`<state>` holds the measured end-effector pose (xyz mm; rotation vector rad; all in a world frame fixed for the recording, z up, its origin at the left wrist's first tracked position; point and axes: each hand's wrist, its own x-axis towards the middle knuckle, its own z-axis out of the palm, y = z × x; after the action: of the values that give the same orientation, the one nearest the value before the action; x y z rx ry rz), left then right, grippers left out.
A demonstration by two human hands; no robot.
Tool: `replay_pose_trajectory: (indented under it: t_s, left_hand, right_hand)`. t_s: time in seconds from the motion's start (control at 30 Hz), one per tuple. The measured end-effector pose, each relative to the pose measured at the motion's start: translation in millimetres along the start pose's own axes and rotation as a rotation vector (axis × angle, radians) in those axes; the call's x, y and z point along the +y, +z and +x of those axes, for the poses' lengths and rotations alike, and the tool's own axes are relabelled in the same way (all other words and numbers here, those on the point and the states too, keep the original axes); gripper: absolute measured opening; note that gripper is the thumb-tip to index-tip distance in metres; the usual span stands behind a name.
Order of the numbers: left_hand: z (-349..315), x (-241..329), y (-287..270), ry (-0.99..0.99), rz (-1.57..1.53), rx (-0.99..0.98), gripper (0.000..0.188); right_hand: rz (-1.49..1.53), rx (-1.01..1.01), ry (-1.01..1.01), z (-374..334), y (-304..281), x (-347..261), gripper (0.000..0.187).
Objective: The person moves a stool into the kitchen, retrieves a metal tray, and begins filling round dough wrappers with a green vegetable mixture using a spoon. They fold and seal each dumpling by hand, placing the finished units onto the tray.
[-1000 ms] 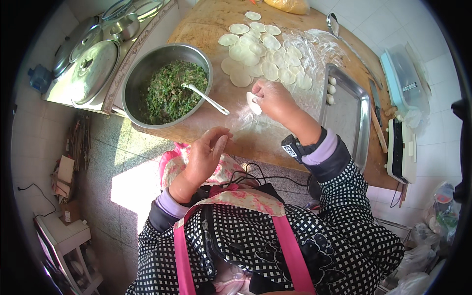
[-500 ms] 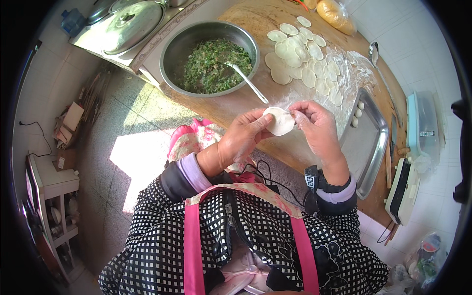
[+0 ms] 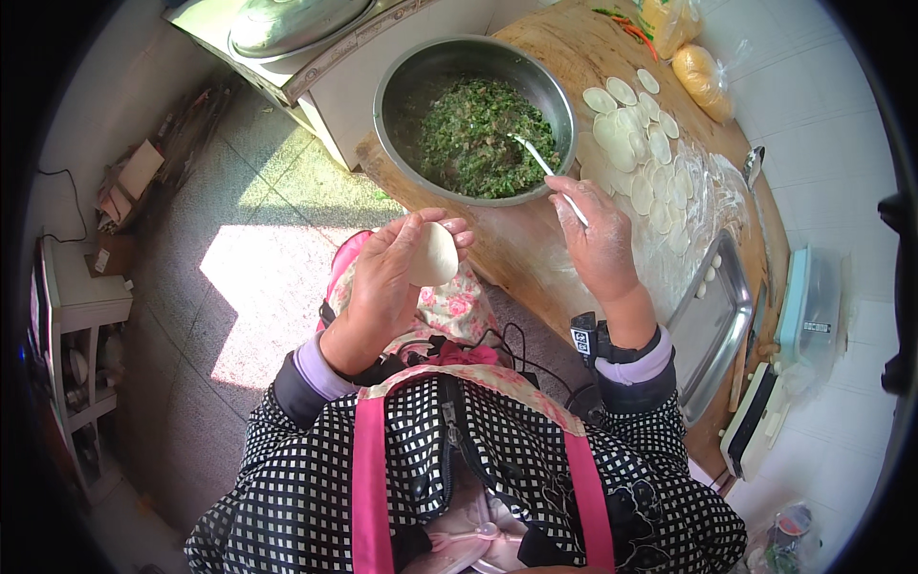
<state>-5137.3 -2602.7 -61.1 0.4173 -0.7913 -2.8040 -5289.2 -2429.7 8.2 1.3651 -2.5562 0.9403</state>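
A round dumpling wrapper (image 3: pixel 437 256) rests in my left hand (image 3: pixel 381 277), held against the fingers by the thumb. My right hand (image 3: pixel 602 239) grips the handle of a white spoon (image 3: pixel 537 156). The spoon's bowl end dips into green chopped filling (image 3: pixel 483 134), which fills the bottom of a large steel basin (image 3: pixel 400 158). Many more flat wrappers (image 3: pixel 639 143) lie overlapping on the floured wooden board (image 3: pixel 535 244), beyond and to the right of my right hand.
A metal tray (image 3: pixel 708 316) holding a few small dumplings (image 3: pixel 708 275) is at the right. Behind it lie a long-handled ladle (image 3: pixel 754 167) and a pale blue plastic box (image 3: pixel 808 306). Bags of yellow food (image 3: pixel 703 81) and red peppers (image 3: pixel 639 36) sit at the back. A lidded pot (image 3: pixel 296 24) stands far left.
My right hand has let go of the wrapper and taken the spoon in the basin. My left hand has moved left and nearer with the wrapper. The whole view has shifted.
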Motion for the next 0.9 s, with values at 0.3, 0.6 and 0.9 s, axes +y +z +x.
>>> replay_pose_trajectory:
  t_s: [0.3,0.6,0.9]
  left_hand:
    - [8.1,18.7,-56.6,0.014,0.089,0.284,0.033]
    - [11.1,38.0,-79.9,0.202,0.121,0.395,0.035]
    - [6.9,62.4,-66.7,0.234,0.131,0.392,0.036]
  right_hand:
    - [0.260,-0.105,0.174,0.3,-5.3,-15.9,0.016]
    - [0.320,-0.127,0.195,11.4,-6.7,-12.9,0.017]
    - [0.498,-0.226,0.244,15.0,-21.7,-9.9,0.018]
